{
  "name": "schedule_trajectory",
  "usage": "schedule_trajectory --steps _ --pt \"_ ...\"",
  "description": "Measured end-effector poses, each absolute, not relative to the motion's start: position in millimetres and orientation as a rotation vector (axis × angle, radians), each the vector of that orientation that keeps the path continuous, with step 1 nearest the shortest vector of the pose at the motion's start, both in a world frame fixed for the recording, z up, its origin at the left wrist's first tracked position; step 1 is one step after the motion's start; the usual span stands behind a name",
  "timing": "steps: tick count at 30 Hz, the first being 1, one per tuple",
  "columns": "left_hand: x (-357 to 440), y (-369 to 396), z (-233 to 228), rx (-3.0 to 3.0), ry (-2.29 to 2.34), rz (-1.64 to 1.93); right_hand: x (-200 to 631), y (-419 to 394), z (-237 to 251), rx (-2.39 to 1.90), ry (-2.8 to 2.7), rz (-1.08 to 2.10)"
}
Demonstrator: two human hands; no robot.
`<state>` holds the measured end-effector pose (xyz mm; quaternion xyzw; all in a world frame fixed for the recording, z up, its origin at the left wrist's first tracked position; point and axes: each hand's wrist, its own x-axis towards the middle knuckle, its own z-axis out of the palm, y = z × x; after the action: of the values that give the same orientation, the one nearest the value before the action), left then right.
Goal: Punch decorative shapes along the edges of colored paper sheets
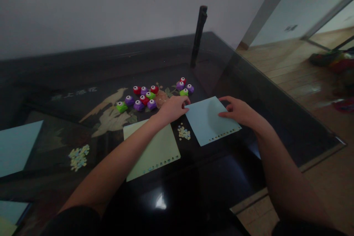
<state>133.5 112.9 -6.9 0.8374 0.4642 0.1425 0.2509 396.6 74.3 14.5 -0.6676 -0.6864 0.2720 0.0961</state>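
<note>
A light blue sheet of paper (208,118) with a row of punched shapes along its near edge lies between my hands. My left hand (175,107) pinches its far left corner. At the right edge my right hand (238,110) holds the sheet, thumb on top and fingers curled by the far corner. A pale green sheet (160,143), punched the same way, lies under my left forearm. Tiny paper cutouts (184,132) form a small pile between the two sheets. Beyond my left hand sit several red, purple and green eyeball-topped punches (143,99).
More punches (185,87) stand behind the blue sheet. A larger cutout pile (79,157) lies left, near another blue sheet (16,147). More paper (12,210) is at the lower left. A black upright post (199,29) rises at the back of the glossy dark table (235,77).
</note>
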Motion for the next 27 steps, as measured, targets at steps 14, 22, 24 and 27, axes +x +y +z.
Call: schedule_trajectory --steps 14,22,24,27 --pt "134.1 113.5 -7.7 2.295 1.255 0.397 391.9 73.4 16.4 -2.031 -2.052 0.732" --pt "134.7 113.4 -7.8 2.316 1.268 0.398 390.8 72.7 17.2 -2.024 -2.06 0.723" --pt "134.9 113.5 -8.0 2.327 1.27 0.398 391.9 73.4 15.5 -2.031 -2.076 0.699" --pt "135.0 113.3 -8.9 2.347 1.281 0.414 394.3 74.5 11.8 -2.04 -2.114 0.619"
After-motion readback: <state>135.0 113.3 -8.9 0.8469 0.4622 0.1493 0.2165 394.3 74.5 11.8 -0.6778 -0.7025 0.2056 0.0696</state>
